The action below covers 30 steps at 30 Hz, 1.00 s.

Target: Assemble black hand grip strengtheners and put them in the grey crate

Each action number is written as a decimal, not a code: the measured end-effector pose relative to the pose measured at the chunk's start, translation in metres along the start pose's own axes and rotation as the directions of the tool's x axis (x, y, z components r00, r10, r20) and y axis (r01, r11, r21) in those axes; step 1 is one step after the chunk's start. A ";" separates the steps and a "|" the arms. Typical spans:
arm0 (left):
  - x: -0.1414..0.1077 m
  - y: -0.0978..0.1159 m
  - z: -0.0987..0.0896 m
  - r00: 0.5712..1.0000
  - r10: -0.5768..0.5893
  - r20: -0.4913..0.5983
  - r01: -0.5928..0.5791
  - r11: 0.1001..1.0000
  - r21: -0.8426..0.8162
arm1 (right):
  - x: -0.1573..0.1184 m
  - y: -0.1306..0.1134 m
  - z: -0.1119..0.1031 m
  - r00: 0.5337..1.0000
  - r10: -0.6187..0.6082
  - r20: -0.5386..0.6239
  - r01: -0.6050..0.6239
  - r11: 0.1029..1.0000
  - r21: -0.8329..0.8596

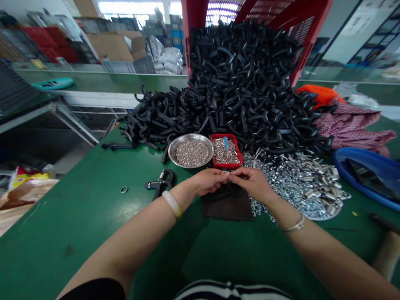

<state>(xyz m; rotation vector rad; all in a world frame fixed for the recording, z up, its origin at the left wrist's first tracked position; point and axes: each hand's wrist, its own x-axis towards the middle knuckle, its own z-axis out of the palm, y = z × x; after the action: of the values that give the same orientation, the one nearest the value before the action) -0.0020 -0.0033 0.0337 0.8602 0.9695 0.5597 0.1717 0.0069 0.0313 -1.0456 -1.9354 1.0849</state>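
My left hand (208, 182) and my right hand (251, 183) meet at the fingertips above a dark brown mat (228, 210), pinching a small metal part (225, 171) that is mostly hidden by my fingers. Just beyond them stand a steel dish of metal sleeves (191, 151) and a red tray of metal pins (226, 151). A heap of zinc-coloured washers and sleeves (296, 187) lies by my right hand. A black hand grip with a coil spring (161, 183) lies left of my left hand.
A large heap of black curved plastic handles (240, 87) spills from a tipped red crate (300, 25) across the green workbench (68, 233). A loose metal ring (124, 189) lies on the bench. A blue basin (365, 175) and checked cloth (353, 129) lie to the right.
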 end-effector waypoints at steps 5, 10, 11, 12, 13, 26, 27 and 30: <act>0.003 -0.004 0.001 0.999 0.041 -0.017 -0.041 0.999 -0.002 | -0.004 0.005 0.004 0.992 -0.113 -0.057 0.106 0.987 -0.117; 0.001 -0.006 -0.002 0.983 0.112 -0.146 -0.090 0.984 0.151 | -0.012 0.012 0.012 0.979 -0.162 -0.125 0.119 0.946 -0.301; -0.001 -0.005 -0.001 0.976 0.135 -0.169 -0.102 0.976 0.190 | -0.013 0.013 0.014 0.978 -0.155 -0.138 0.104 0.943 -0.316; -0.002 -0.004 -0.001 0.970 0.155 -0.189 -0.111 0.969 0.222 | -0.013 0.014 0.016 0.976 -0.143 -0.163 0.087 0.946 -0.313; -0.003 -0.003 0.000 0.964 0.167 -0.207 -0.115 0.964 0.241 | -0.014 0.014 0.018 0.971 -0.131 -0.200 0.070 0.955 -0.287; 0.002 -0.007 0.006 0.995 0.080 -0.057 -0.091 0.967 -0.237 | -0.010 0.013 0.034 0.923 -0.018 -0.384 0.076 0.988 0.136; 0.002 -0.007 0.005 0.995 0.078 -0.061 -0.090 0.967 -0.237 | -0.010 0.013 0.030 0.923 -0.096 -0.374 0.117 0.993 0.034; 0.001 -0.005 0.006 0.994 0.089 -0.071 -0.101 0.977 -0.190 | -0.011 0.012 0.018 0.911 -0.264 -0.316 0.210 0.958 -0.195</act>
<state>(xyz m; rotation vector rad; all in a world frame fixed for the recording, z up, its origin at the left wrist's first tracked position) 0.0034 -0.0077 0.0308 0.7204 0.9168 0.7541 0.1655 -0.0048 0.0110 -0.9748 -1.8262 0.5796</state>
